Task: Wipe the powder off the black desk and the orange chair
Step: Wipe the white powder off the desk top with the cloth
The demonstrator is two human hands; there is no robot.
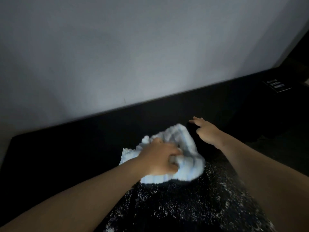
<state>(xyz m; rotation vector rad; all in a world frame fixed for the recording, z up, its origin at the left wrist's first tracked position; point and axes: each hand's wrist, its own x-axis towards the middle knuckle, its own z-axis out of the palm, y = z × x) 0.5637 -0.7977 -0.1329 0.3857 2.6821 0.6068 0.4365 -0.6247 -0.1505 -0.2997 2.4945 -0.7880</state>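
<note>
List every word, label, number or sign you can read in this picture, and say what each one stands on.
None can be read.
Small dark plaque lying on the black desk at far right: a few rows of pale marks, too small and blurred to read.

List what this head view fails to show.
- Orange chair: out of the head view.
- Powder under the cloth: hidden by it and the left hand.
- Label on the black desk: too small and dark to read.
- Right hand: whether it touches the desk is unclear.
</note>
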